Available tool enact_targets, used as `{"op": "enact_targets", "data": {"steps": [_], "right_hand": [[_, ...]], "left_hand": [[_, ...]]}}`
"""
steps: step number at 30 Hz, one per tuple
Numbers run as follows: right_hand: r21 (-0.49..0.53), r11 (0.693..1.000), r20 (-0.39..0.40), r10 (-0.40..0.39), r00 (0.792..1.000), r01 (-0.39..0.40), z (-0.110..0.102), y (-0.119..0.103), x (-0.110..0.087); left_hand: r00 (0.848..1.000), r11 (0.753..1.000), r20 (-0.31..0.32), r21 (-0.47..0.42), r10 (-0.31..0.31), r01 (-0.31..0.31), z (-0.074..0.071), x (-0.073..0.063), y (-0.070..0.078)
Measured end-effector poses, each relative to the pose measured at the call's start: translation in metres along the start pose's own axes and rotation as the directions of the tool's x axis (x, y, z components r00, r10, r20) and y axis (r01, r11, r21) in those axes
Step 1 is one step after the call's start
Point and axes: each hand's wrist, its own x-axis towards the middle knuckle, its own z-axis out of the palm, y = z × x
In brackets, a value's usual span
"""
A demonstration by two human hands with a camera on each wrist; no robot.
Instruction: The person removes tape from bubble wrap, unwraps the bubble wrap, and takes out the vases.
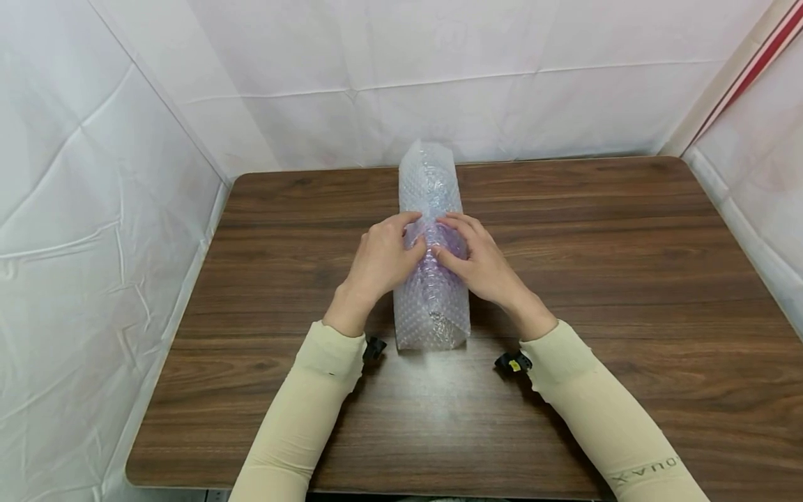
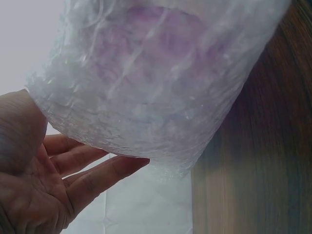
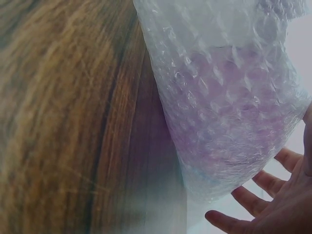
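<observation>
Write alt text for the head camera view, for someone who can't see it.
A person's bare left hand and right hand touch a long, translucent bubble-wrap bundle from either side, purple showing through. It lies on a dark brown wood-grain table before white fabric-like walls. Pale cream sleeves cover the forearms.

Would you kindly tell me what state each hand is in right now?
Left hand: open, touching the bubble wrap.
Right hand: open, touching the bubble wrap.

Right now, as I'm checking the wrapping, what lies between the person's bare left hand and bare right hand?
In the head view, a long, clear bubble-wrap bundle with something purple inside lies between the bare left hand and bare right hand.
</observation>
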Motion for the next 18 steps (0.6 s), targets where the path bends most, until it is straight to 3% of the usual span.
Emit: {"op": "enact_targets", "data": {"steps": [18], "right_hand": [[-0.017, 1.000, 0.016, -0.006, 1.000, 0.006, 0.0017, -0.0023, -0.0003]], "left_hand": [[0.999, 0.993, 0.024, -0.109, -0.039, 0.042, -0.0062, -0.0007, -0.0042]]}}
